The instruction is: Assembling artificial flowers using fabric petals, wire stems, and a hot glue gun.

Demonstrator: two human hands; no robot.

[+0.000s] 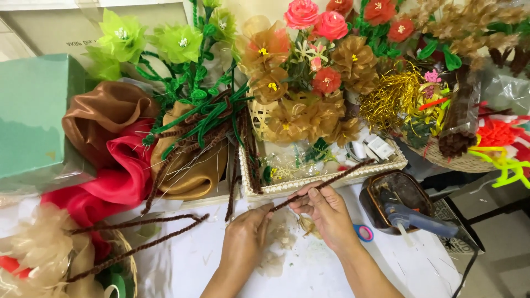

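My left hand (245, 234) and my right hand (326, 212) meet over a white table (210, 259). Both pinch a long brown fuzzy wire stem (331, 181) that slants up to the right, over the rim of a white woven tray (309, 181). The left fingertips hold its lower end; the right thumb and fingers grip it just beyond. A small tan fabric piece (305, 225) shows under my right palm, and pale fabric scraps (279, 243) lie beneath both hands.
Fabric flowers in green (124, 36), gold (298, 118) and pink (302, 12) crowd the back. Satin cloth, brown (102, 118) and red (118, 179), lies left beside a green box (33, 110). A blue glue gun (419, 219) rests on a dark tin right. More brown stems (143, 223) cross the table.
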